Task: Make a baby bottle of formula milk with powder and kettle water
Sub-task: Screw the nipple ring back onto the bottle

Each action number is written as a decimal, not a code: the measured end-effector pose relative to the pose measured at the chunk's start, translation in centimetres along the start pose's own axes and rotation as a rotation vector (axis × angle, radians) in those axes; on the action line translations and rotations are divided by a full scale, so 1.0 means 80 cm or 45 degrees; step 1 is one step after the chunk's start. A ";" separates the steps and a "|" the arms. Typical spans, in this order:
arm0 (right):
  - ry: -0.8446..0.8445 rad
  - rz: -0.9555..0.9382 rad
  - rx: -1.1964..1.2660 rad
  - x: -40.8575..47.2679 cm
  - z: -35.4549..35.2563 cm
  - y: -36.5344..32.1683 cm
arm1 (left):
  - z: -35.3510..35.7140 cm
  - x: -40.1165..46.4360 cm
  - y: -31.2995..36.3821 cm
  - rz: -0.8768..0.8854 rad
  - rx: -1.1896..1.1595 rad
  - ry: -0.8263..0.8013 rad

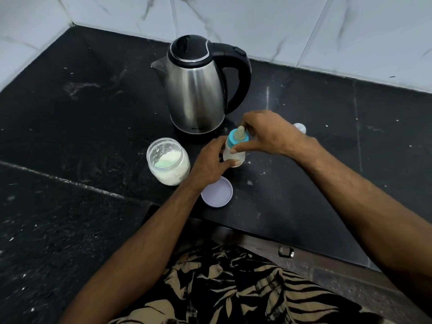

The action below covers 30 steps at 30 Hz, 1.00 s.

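Patterned shorts [233, 288] at 6 o'clock, nearest the lens. Lid [217, 192] lying loose on dark worktop [70, 141], just past the near edge. Open jar [167, 161] of powder at 9 o'clock of the bottle. Baby bottle [233, 150] upright at frame centre, just in front of kettle [196, 85], which stands at 12 o'clock. Left hand [208, 163] wrapped round bottle body, steadying. Right hand [268, 134] pinching blue collar [233, 142] with teat [240, 132] on top. Clear cap [299, 127] at 3 o'clock, partly hidden. Likely step: turning the collar; tightening or loosening not readable. Next move probably needs a firm twist against the braced bottle, kept upright.
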State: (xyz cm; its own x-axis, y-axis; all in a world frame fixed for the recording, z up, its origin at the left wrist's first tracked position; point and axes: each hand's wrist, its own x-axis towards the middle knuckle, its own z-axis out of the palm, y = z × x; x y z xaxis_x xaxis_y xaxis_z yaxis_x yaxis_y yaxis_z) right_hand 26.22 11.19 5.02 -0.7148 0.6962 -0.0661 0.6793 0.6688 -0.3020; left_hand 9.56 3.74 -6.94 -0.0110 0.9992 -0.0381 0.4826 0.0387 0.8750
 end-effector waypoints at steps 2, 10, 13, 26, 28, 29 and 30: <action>0.029 0.013 -0.072 0.000 0.002 0.002 | 0.001 -0.001 0.001 0.002 -0.009 0.001; -0.147 -0.118 0.107 0.000 0.000 0.012 | 0.000 -0.003 0.003 0.020 0.024 0.020; -0.080 -0.133 0.122 -0.001 0.003 0.010 | 0.000 -0.003 0.004 0.021 0.034 0.018; -0.204 -0.019 0.155 -0.005 -0.006 0.014 | -0.001 -0.004 0.006 -0.004 0.022 0.022; -0.108 -0.015 0.143 -0.005 0.000 0.011 | 0.000 -0.004 0.007 -0.011 0.046 0.017; -0.057 0.010 0.124 -0.005 0.003 0.010 | 0.000 -0.004 0.008 -0.012 0.055 0.014; -0.018 0.031 0.096 -0.006 0.006 0.010 | 0.000 -0.005 0.009 -0.011 0.057 0.013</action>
State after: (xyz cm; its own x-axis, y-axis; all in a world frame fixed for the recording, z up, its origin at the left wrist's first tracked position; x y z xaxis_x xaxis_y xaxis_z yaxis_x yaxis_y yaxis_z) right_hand 27.06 11.27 4.34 -0.7008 0.7080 -0.0874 0.6825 0.6297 -0.3711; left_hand 9.89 3.39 -6.30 -0.0241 0.9989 -0.0401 0.5209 0.0468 0.8523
